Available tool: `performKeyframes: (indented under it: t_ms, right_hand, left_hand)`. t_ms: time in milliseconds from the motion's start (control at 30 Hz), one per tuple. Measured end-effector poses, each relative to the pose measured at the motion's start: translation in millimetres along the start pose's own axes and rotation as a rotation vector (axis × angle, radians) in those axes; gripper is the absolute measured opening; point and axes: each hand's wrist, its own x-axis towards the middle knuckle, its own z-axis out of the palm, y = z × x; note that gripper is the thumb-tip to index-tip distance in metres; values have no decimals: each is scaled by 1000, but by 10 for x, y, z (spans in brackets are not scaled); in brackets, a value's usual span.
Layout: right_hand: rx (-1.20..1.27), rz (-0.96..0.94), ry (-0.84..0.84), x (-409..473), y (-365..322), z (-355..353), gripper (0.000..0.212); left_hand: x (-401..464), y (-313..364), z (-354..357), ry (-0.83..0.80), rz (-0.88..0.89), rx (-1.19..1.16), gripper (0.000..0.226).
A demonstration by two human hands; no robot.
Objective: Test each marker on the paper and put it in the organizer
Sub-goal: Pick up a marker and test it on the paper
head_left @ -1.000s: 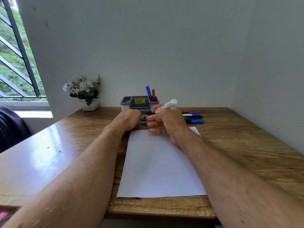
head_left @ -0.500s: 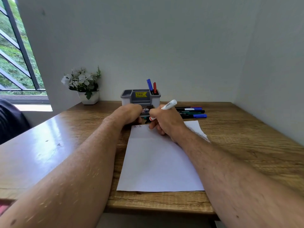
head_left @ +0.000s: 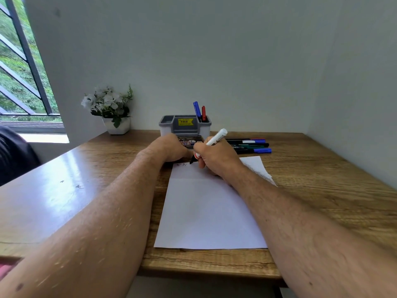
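Note:
My right hand grips a white-barrelled marker with its dark tip touching the top left of the white paper, beside small scribbled marks. My left hand rests curled at the paper's top left corner; whatever is inside the fist is hidden. The grey organizer stands just behind both hands, with a blue marker and a red marker upright in its right compartment. Several capped markers lie in a row on the desk to the right of my right hand.
A small labelled box sits in front of the organizer. A white pot of flowers stands at the back left by the wall. Walls close the desk at the back and right; a window is at the far left.
My right hand tipped the marker from pointing sideways in the air down onto the paper, and small marks have appeared at the paper's top left. My left hand stayed put.

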Motion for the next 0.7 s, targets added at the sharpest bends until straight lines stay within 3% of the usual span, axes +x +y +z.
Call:
performKeyframes:
  t_ms: [467,633,700]
  right_hand:
    - [17,14,-6,-10,-24,-12,19]
    - [17,23,-18,-20,-31,-3,21]
    - [53,34,-6,-22,-34,-12,20]
  left_hand:
    - [70,13,54,51,16,32,40]
    - [47,47,31,85,-37,-104,47]
    - [-11,59,0,71,-33,-202,40]
